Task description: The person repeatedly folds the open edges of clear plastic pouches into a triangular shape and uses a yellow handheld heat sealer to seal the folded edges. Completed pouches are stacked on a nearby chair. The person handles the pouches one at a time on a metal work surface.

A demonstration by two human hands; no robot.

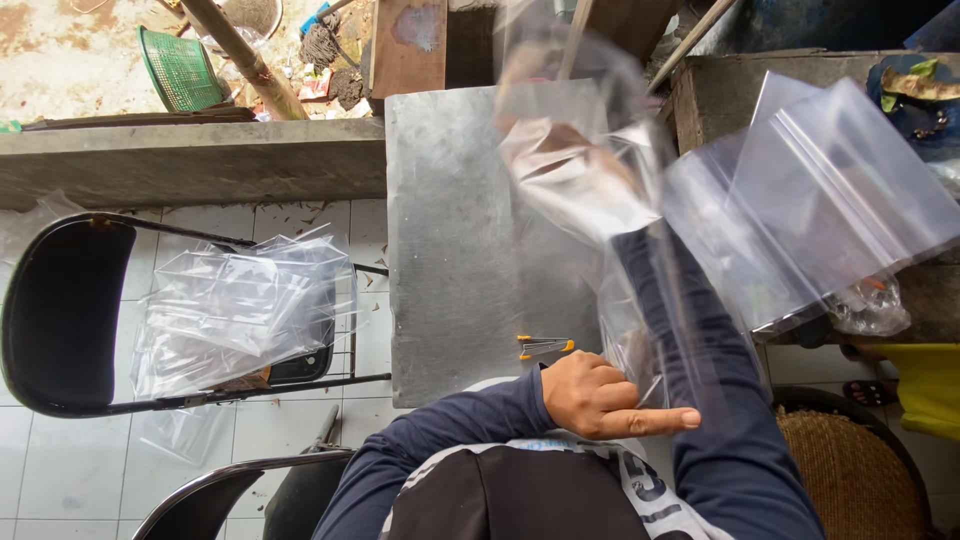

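Note:
A long clear plastic bag [585, 190] hangs in front of me over the grey metal table [450, 250]. My right hand [560, 150] is raised at the bag's top end; it shows blurred through the film and appears closed on it. My dark blue right sleeve [700, 330] runs down behind the plastic. My left hand [600, 395] is close to my chest at the bag's lower end, with the fingers curled, the index finger pointing right and the film pinched under the thumb.
A stack of clear bags [830, 190] lies on the wooden bench at right. Another pile of bags [240, 300] rests on a black chair [60, 310]. Small orange-tipped tweezers [545, 346] lie on the table. A wicker stool [855, 470] and someone's sandalled foot [868, 390] are at lower right.

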